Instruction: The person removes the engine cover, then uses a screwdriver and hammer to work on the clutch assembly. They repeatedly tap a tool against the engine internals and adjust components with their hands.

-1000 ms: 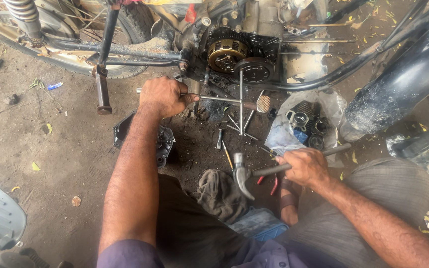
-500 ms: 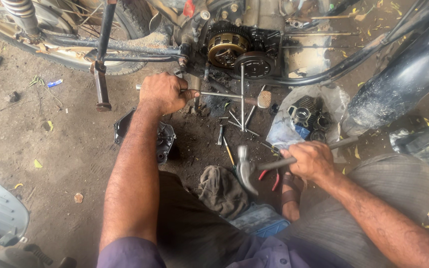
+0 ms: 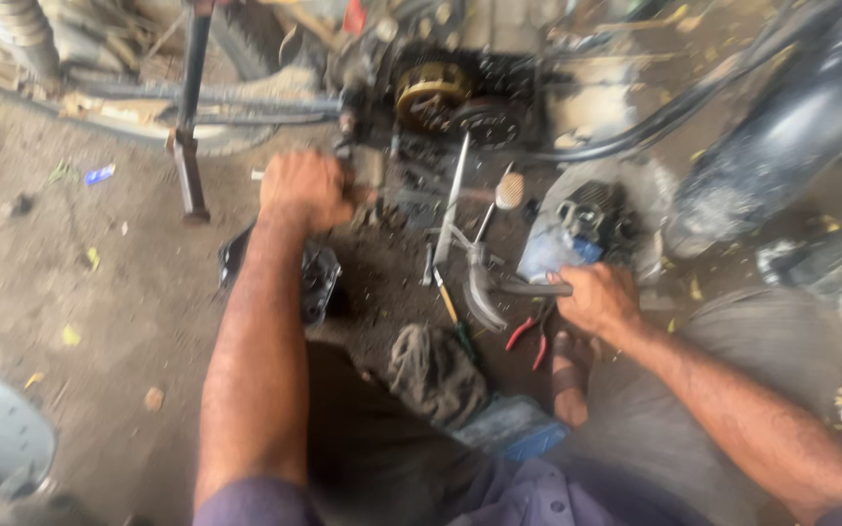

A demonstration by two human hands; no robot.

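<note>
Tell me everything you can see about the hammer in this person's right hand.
The hammer has a grey, worn metal claw head, curved and pointing down toward the dirt floor, on a dark handle that runs roughly level to the right. The right hand is closed around that handle, which hides its end. The head hangs low over scattered tools, just above red-handled pliers and a dirty rag. The picture is blurred, so finer detail is unclear.

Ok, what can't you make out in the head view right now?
- Whatever the left hand grips at the engine: covered by its fingers.
- Hammer handle end: hidden inside the right hand.
- Loose tools on the ground: motion blur smears them.
- Motorcycle upper part: cut by top edge.
</note>
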